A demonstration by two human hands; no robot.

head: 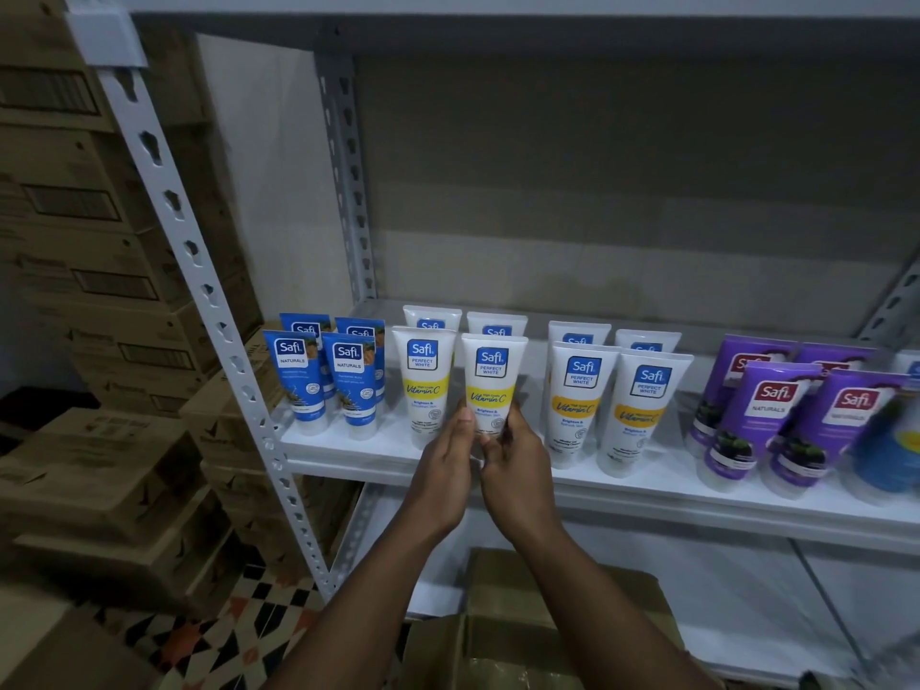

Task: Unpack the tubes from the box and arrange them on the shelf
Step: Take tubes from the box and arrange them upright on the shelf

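A white tube with a yellow Vitamin C band (490,376) stands cap down on the white shelf (647,483), in the front row. My left hand (448,465) and my right hand (517,465) both grip its lower end, thumb and fingers on either side. Another yellow-band white tube (423,385) stands just left of it, with two more white tubes behind. Blue tubes (298,376) stand at the shelf's left end. White tubes with an orange band (577,395) and purple tubes (751,420) stand to the right. The open cardboard box (503,644) sits below my forearms.
A white perforated upright (199,271) frames the shelf's left side. Stacked cardboard cartons (99,341) fill the left. A lower white shelf (722,615) lies behind the box. A blurred blue item (891,455) is at the far right. Patterned floor tiles (214,634) show at the bottom left.
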